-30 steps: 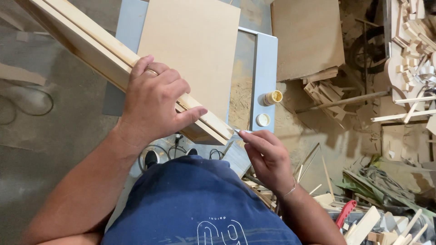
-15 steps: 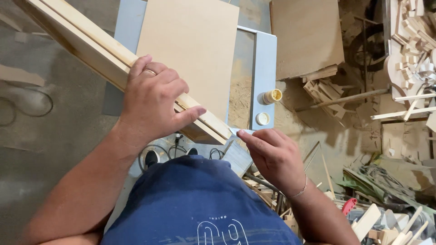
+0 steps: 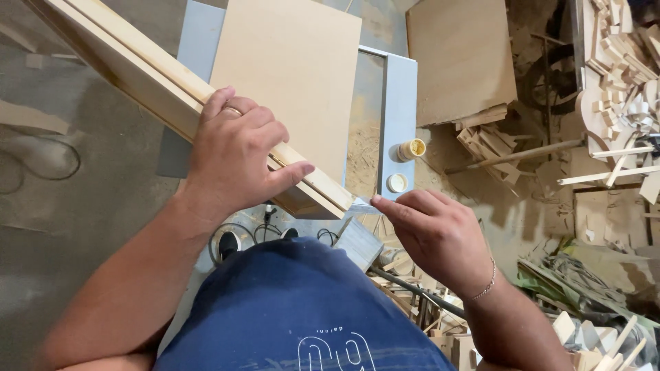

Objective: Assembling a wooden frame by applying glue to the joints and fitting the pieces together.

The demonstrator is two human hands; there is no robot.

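Our left hand (image 3: 234, 161) gripped the long wooden frame (image 3: 172, 96) near its end, while our right hand (image 3: 433, 230) pinched a small grey strip (image 3: 361, 205) beside it

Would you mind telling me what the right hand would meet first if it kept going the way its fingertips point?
The right hand points left toward the near end of the wooden strips held by the left hand. It would probably meet that end first; the small pale piece pinched in its fingertips already looks almost against it, though depth is unclear.

Pale blond wood strips (image 3: 158, 82), tan board (image 3: 289, 75), grey-blue counter (image 3: 399, 117), yellow-capped bottle (image 3: 411, 149), navy shirt (image 3: 295, 309) with white print.
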